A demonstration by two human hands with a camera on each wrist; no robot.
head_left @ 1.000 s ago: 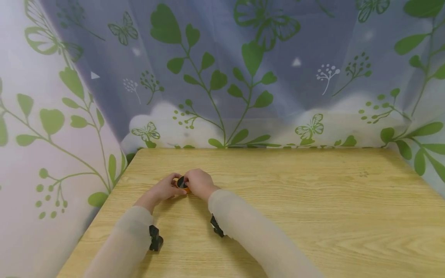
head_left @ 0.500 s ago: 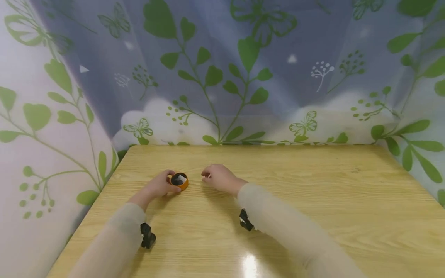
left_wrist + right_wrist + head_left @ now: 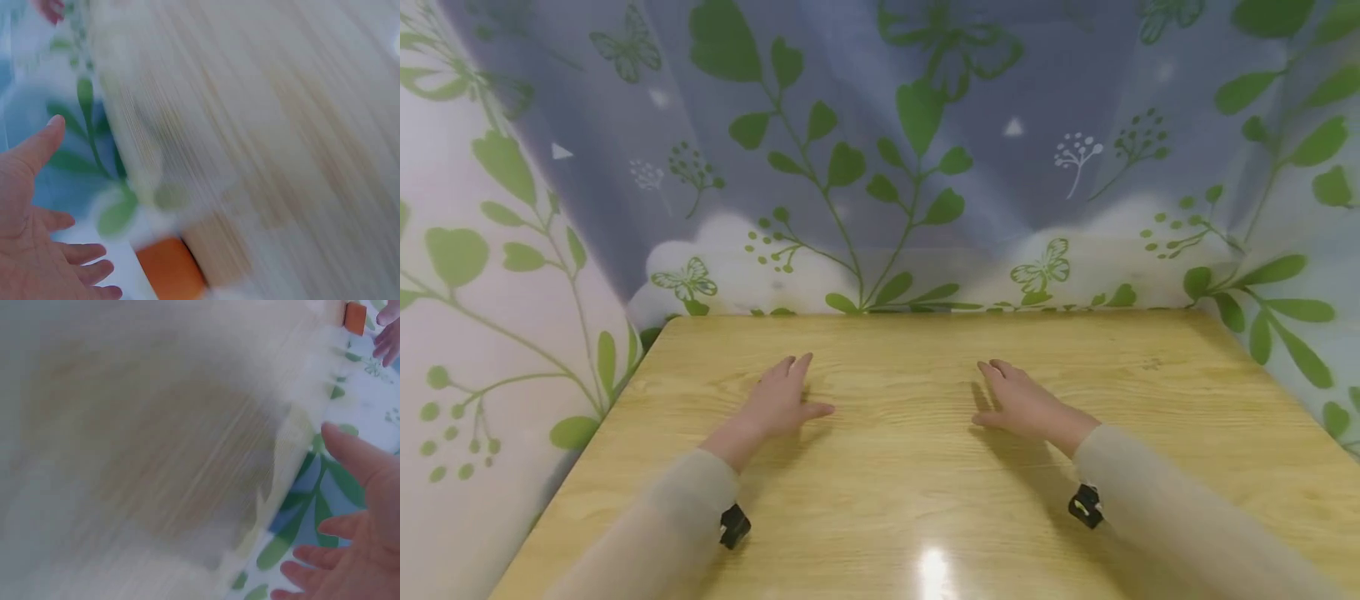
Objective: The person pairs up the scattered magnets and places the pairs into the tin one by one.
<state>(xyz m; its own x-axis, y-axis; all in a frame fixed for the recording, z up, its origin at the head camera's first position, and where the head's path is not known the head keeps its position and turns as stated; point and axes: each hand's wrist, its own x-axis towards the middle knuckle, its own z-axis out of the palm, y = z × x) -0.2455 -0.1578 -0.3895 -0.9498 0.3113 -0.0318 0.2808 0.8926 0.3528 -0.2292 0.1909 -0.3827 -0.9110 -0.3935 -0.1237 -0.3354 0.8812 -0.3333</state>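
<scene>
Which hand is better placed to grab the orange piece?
Left. The orange piece lies right beside the left hand in the wrist views; the right hand rests open, farther off.

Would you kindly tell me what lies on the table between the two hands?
Nothing: in the head view only bare table shows between the left hand and the right hand.

A desk [image 3: 925, 467] of pale wood-grain finish, smooth and glossy enough to show a bright glare spot. Behind it hangs a thin, matt curtain [image 3: 880, 167], seemingly cloth, printed with green leaves. Sleeves [image 3: 1187, 517] look like soft beige fabric.
</scene>
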